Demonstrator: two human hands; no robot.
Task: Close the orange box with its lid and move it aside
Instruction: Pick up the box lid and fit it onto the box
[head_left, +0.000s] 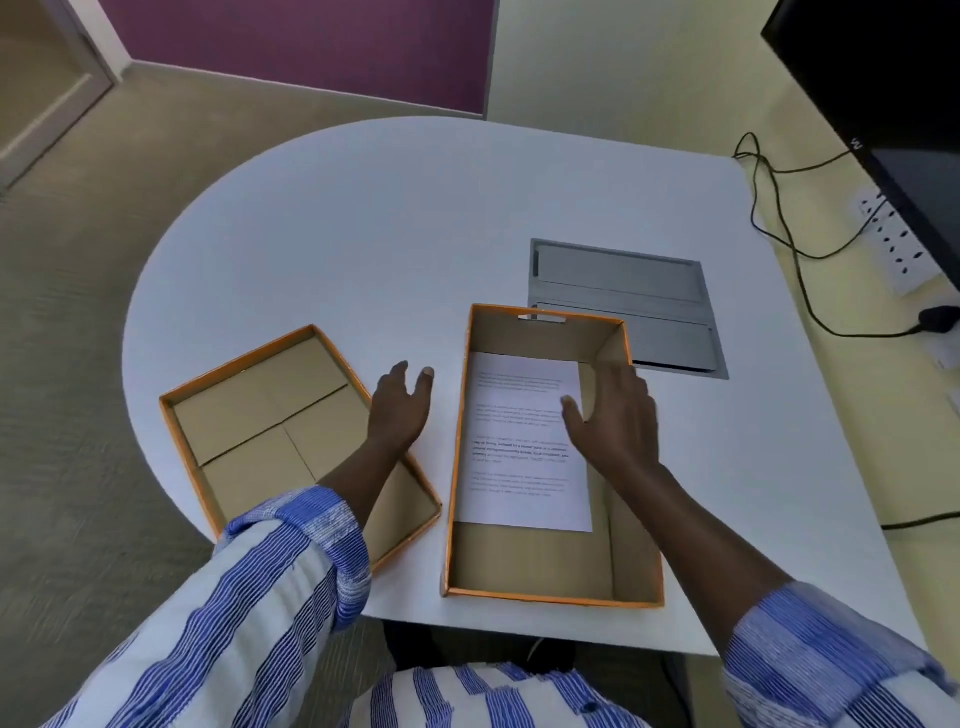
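Note:
The orange box (545, 566) stands open on the white table (415, 234), near the front edge. A printed white sheet (519, 447) lies flat on its brown floor. Its lid (260, 410) rests upside down to the left, orange rim up, turned at an angle. My left hand (400, 410) hovers between lid and box, fingers apart, over the lid's right rim and holding nothing. My right hand (618, 415) is spread over the box's right wall, thumb above the sheet, holding nothing.
A grey metal cable hatch (623, 291) is set into the table just behind the box. Black cables (779, 218), a white power strip (898, 244) and a dark monitor (883, 78) are at the right. The table's rounded edge curves off to the left.

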